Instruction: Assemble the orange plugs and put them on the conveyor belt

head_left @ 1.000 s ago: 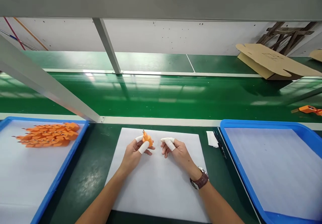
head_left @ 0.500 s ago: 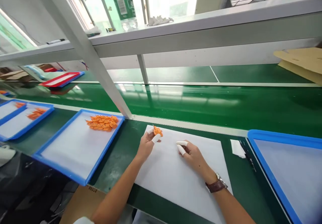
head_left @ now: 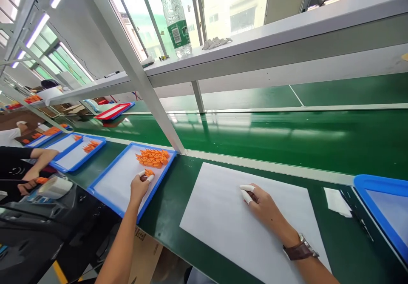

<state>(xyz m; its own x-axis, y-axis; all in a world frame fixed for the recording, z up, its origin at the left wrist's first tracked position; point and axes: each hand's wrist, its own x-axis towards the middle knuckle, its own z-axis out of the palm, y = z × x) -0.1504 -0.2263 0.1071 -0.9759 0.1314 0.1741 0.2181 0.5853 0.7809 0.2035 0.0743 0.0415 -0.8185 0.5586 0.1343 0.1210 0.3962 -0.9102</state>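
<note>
My left hand (head_left: 140, 185) reaches over the blue tray (head_left: 105, 190) on my left and pinches a small orange part (head_left: 148, 173) between white-capped fingertips, just below the heap of orange parts (head_left: 153, 157) at the tray's far end. Over on the white sheet (head_left: 236, 228), my right hand (head_left: 259, 201) rests with white finger cots on thumb and forefinger; its fingers are curled and nothing shows in them. A brown wristwatch (head_left: 299, 250) is on that wrist.
A green conveyor belt (head_left: 287, 135) runs behind the bench. A second blue tray (head_left: 382, 207) sits at right, a white wipe (head_left: 336, 201) beside it. More blue trays (head_left: 76, 152) lie further left, where another person's arms (head_left: 28, 165) work. A bottle (head_left: 175, 18) stands on the shelf.
My view has swung left and up. My left hand carried the orange part from over the white sheet to the left blue tray. My right hand stayed on the sheet.
</note>
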